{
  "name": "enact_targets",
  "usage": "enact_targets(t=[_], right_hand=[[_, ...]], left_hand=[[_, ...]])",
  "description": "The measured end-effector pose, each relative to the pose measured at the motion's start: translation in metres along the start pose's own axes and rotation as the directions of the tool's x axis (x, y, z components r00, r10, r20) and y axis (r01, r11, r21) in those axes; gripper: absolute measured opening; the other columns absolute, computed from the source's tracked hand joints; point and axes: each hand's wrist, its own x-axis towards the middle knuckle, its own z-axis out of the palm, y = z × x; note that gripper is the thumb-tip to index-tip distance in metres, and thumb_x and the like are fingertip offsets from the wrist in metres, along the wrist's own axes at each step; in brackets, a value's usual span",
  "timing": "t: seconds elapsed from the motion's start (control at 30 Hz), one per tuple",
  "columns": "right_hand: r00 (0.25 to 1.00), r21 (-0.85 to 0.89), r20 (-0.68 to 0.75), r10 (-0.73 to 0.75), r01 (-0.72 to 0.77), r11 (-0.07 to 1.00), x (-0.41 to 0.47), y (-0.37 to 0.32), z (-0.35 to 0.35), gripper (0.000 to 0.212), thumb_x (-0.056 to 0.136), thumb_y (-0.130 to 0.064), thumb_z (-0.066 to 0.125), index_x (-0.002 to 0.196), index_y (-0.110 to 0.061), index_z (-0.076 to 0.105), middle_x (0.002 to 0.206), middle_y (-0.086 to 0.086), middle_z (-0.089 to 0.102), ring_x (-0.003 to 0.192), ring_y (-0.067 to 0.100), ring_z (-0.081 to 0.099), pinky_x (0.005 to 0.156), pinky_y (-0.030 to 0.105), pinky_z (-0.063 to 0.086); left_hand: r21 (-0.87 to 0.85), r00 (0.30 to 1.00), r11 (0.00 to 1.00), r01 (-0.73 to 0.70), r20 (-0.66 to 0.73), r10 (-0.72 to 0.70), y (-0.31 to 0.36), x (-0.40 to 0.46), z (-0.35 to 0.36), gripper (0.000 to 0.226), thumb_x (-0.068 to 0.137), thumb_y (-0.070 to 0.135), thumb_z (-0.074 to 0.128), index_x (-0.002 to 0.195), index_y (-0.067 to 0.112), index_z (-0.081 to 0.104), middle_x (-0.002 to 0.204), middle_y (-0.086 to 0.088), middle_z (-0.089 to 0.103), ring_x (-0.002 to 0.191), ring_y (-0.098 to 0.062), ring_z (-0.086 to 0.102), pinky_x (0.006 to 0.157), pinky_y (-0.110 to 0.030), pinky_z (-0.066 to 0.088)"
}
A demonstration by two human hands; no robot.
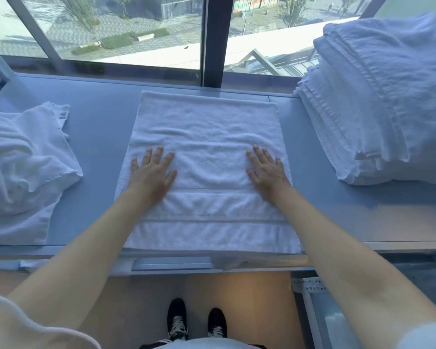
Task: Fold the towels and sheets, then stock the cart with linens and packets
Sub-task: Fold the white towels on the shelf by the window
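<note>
A white towel (207, 127) lies spread flat in the middle of the pale blue table (101, 132), its near edge at the table's front. My left hand (152, 172) presses flat on the towel's left half with fingers straight and spread. On the right half, my right hand (266, 171) lies flat the same way. A tall stack of folded white towels (378, 102) stands at the right. A loose heap of unfolded white linen (23, 162) sits at the left.
A large window (126, 28) with a dark upright frame post (214, 39) runs along the table's far edge. Below the table's front edge is a wooden floor (249, 298) with my two black shoes. A metal frame (310, 293) stands at the lower right.
</note>
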Motion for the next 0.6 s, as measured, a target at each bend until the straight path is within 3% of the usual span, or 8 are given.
enact_targets(t=[0.13,0.2,0.27,0.37,0.6], right_hand=[[0.979,0.117,-0.089,-0.182,0.191,0.974,-0.052,-0.042,0.016,0.059,0.107,-0.043,0.037,0.163,-0.028,0.023,0.172,-0.01,0.007,0.159,0.014,0.0,0.126,0.05,0.006],[0.956,0.103,-0.077,-0.283,0.29,0.952,-0.086,-0.063,0.035,0.061,0.105,-0.051,0.032,0.163,-0.031,0.023,0.172,-0.012,0.005,0.159,0.011,-0.002,0.125,0.046,0.004],[0.954,0.084,-0.037,-0.298,0.3,0.95,-0.107,-0.07,0.051,0.063,0.105,-0.054,0.03,0.163,-0.034,0.019,0.172,-0.014,0.002,0.158,0.009,-0.006,0.127,0.046,0.001],[0.958,0.066,-0.034,-0.284,0.285,0.956,-0.109,-0.064,0.057,0.063,0.106,-0.054,0.03,0.164,-0.037,0.014,0.172,-0.016,-0.001,0.157,0.005,-0.01,0.128,0.045,-0.001],[0.966,0.039,-0.006,-0.258,0.258,0.965,-0.077,-0.061,0.036,0.064,0.1,-0.032,0.043,0.162,-0.033,0.026,0.172,-0.011,0.011,0.158,0.012,0.007,0.127,0.047,0.008]], left_hand=[[-0.013,0.961,0.968,-0.252,-0.121,0.249,0.034,-0.052,0.001,0.059,0.101,0.046,0.045,0.156,0.027,0.039,0.167,-0.006,0.028,0.154,-0.031,0.026,0.117,-0.065,0.026],[0.016,0.934,0.936,-0.352,-0.064,0.352,0.048,-0.085,0.013,0.062,0.098,0.055,0.035,0.154,0.031,0.042,0.167,-0.004,0.03,0.154,-0.029,0.029,0.115,-0.062,0.029],[0.047,0.939,0.938,-0.345,0.032,0.343,0.051,-0.105,0.026,0.066,0.098,0.06,0.023,0.159,0.038,0.033,0.171,0.001,0.018,0.158,-0.024,0.017,0.121,-0.059,0.019],[0.05,0.951,0.95,-0.308,0.032,0.307,0.047,-0.108,0.035,0.066,0.099,0.062,0.013,0.161,0.043,0.018,0.172,0.011,0.002,0.159,-0.016,-0.003,0.126,-0.053,0.003],[0.024,0.965,0.965,-0.263,0.025,0.262,0.06,-0.074,0.026,0.058,0.105,0.052,0.037,0.16,0.042,0.024,0.172,0.008,0.01,0.159,-0.016,0.006,0.125,-0.054,0.008]])
